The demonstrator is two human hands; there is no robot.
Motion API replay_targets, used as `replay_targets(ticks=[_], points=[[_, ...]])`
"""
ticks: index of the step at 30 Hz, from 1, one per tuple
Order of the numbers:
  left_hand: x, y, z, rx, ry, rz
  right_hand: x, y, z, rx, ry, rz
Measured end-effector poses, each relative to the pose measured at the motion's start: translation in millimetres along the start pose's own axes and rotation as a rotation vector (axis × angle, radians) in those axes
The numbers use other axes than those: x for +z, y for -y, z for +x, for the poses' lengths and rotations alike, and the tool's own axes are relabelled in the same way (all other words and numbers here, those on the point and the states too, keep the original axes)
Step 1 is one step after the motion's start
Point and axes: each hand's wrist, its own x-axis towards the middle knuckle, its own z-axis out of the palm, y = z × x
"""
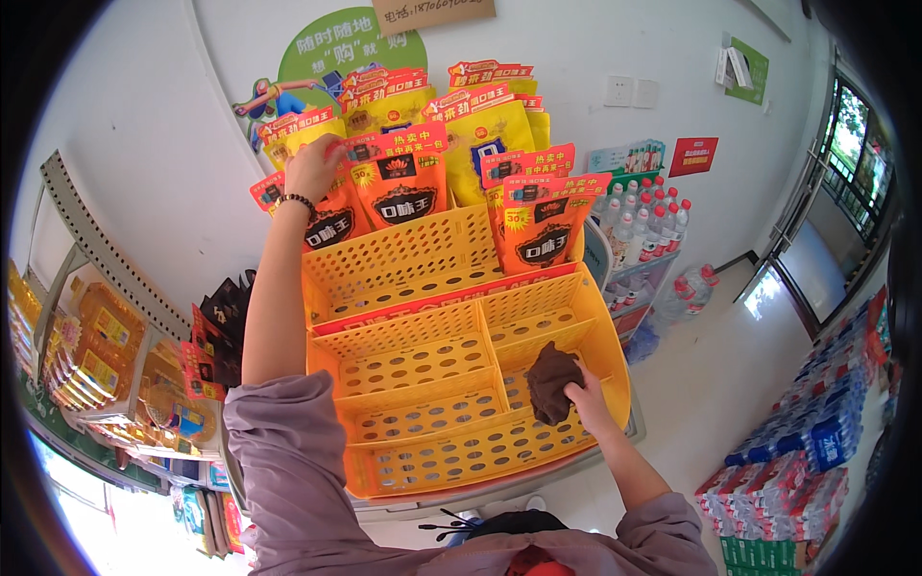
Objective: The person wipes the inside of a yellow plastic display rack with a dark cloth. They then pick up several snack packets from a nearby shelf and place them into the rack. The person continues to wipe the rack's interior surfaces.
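Observation:
My left hand (315,169) reaches up to the display's rear left and touches the header of an orange snack pouch (398,183); whether its fingers grip the header I cannot tell. Yellow pouches (484,147) stand behind the orange ones. At the rear right, more orange pouches (542,230) lean in the same row. Before me is a yellow perforated plastic display rack (414,399) with dividers and a red strip across it. Bunched in my right hand (592,399) is a dark brown cloth (553,381), held over the front right compartments.
Shelves with large oil bottles (101,353) and black pouches (223,309) stand at the left. On the right are a small shelf of bottled drinks (648,223), large water jugs (695,288) and stacked packs of bottles (785,489). A white wall rises behind the rack; a glass door (814,230) is at far right.

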Motion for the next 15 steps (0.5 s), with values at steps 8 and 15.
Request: replay_targets(ticks=[8, 15], points=[[-6, -2, -7, 0.278, -0.193, -0.149, -2, -4, 3, -0.056, 0.030, -0.034], [-83, 16, -10, 0.237, -0.644, -0.202, -4, -7, 3, -0.012, -0.008, -0.033]])
